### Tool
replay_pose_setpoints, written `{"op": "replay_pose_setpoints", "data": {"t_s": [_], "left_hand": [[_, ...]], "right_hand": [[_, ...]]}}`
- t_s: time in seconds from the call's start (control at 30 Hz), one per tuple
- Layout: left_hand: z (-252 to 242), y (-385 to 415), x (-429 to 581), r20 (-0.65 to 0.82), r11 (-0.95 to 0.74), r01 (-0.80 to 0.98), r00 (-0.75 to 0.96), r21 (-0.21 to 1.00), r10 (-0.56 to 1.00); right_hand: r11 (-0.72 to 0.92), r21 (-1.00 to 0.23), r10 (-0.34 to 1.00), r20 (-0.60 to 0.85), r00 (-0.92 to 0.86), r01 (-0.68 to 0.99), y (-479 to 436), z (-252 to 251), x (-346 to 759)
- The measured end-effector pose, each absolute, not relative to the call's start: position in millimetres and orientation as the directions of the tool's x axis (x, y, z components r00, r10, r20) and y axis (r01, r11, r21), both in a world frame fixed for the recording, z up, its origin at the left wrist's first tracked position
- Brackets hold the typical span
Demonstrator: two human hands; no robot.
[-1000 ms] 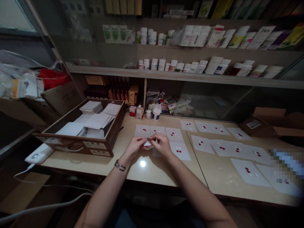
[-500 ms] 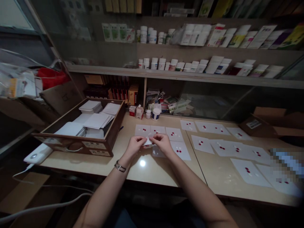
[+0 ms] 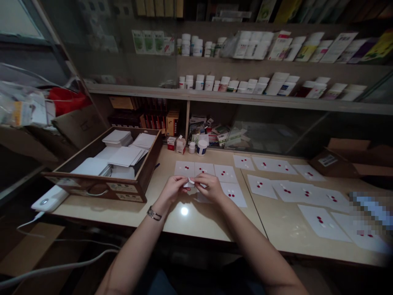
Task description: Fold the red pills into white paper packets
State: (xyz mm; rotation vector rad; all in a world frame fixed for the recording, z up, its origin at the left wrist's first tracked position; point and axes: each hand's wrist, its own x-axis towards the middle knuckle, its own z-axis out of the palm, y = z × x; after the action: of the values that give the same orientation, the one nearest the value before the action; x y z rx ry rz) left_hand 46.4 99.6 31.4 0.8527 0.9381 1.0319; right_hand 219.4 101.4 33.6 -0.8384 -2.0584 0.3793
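The left hand (image 3: 175,189) and right hand (image 3: 210,187) are held close together above the middle of the table (image 3: 190,221), and the fingertips of both are closed on a small white paper slip (image 3: 190,180). The grip is a tight pinch from either side; the fingers of each hand are curled inward and hold nothing else. The slip sits between the hands, directly above the near edge of a white sheet (image 3: 184,168) marked with red dots, and it does not appear to touch that sheet. A wristwatch (image 3: 154,213) is worn on the left wrist. Further sheets (image 3: 233,195) with red and white dots lie in rows to the far side and right of the hands, and more sheets (image 3: 322,217) cover the right part of the table. To the left, a wooden drawer (image 3: 123,187) holds stacks of white paper (image 3: 116,136) and rests on the table. Small bottles (image 3: 202,147) stand at the far edge of the table, beyond the sheets, below glass shelves (image 3: 245,98) lined with white bottles (image 3: 199,82). A cardboard box (image 3: 346,157) sits at the far right
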Motion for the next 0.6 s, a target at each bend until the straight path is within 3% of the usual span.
{"op": "replay_pose_setpoints", "data": {"t_s": [0.2,0.3,0.37,0.47,0.6], "left_hand": [[30,102,45,-0.280,0.363,-0.345,0.267,0.865,0.922],[31,103,44,-0.298,0.373,-0.348,0.251,0.860,0.921],[32,102,43,-0.272,0.354,-0.320,0.272,0.879,0.923],[35,98,42,-0.204,0.273,-0.217,0.295,0.937,0.933],[36,95,43,-0.128,0.139,-0.010,0.330,0.990,0.935]], "right_hand": [[0.769,-0.338,0.626,0.566,-0.536,0.542,96,39,221],[0.762,-0.312,0.635,0.530,-0.562,0.568,91,41,220],[0.746,-0.375,0.661,0.522,-0.540,0.550,91,42,219],[0.654,-0.584,0.756,0.491,-0.432,0.480,95,40,219],[0.399,-0.828,0.906,0.289,-0.310,0.394,106,35,219]]}}
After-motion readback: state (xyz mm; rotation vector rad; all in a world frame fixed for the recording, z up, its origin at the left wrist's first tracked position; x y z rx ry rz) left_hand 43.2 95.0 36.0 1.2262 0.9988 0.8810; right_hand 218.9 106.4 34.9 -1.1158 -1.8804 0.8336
